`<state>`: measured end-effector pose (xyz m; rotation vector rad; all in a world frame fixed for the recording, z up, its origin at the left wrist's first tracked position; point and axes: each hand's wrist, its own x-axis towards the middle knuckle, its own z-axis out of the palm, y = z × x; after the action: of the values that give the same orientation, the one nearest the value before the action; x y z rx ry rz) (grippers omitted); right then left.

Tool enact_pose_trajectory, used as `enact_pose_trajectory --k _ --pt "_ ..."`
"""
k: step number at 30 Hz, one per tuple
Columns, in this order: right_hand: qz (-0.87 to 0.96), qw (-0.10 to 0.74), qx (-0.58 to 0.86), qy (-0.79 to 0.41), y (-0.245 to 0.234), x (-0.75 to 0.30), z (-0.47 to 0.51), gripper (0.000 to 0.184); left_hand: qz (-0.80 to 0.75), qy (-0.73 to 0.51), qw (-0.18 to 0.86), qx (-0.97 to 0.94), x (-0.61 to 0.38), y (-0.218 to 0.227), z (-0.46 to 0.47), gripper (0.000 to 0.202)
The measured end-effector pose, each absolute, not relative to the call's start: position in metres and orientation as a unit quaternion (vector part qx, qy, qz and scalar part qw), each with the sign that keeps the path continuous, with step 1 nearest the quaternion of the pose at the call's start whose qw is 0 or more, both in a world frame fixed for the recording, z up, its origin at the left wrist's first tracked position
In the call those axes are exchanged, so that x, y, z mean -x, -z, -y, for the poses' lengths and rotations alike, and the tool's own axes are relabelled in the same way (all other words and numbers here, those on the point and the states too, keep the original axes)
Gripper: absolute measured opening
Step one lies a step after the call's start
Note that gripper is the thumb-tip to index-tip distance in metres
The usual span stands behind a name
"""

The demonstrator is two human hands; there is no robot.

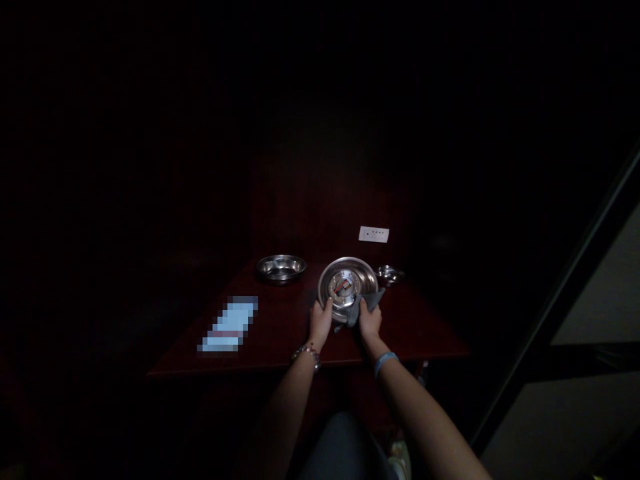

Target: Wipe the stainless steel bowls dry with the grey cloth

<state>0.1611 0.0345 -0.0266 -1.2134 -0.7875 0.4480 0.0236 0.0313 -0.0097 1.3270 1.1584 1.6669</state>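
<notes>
A shiny round steel plate [349, 280] is tilted up toward me above a dark red table [280, 333]. My left hand [320, 321] grips its lower left rim, fingers curled on the edge. My right hand [370, 320] is closed on a grey cloth [371, 301] pressed against the plate's lower right side. A beaded bracelet sits on my left wrist and a light blue band on my right wrist.
A second steel bowl [281, 267] rests on the table at the back left. A small steel bowl [389, 274] stands behind the plate at the right. A white wall socket [373, 234] is behind the table. A blurred-out flat item [229, 325] lies at the left. The room is very dark.
</notes>
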Motion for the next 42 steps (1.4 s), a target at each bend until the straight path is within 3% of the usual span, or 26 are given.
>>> enact_pose_trajectory --k 6,14,42 --pt "0.388 0.728 0.534 -0.185 0.021 -0.164 -0.038 0.048 -0.442 -0.653 0.350 -0.506 -0.026 0.007 -0.028 0.026" --pt "0.382 0.730 0.529 -0.204 0.031 -0.164 -0.027 0.049 -0.425 -0.662 0.351 -0.507 -0.027 0.009 -0.028 0.050" --pt "0.372 0.733 0.536 -0.190 0.029 -0.163 -0.027 0.045 -0.397 -0.648 0.394 -0.516 -0.027 0.013 -0.033 0.040"
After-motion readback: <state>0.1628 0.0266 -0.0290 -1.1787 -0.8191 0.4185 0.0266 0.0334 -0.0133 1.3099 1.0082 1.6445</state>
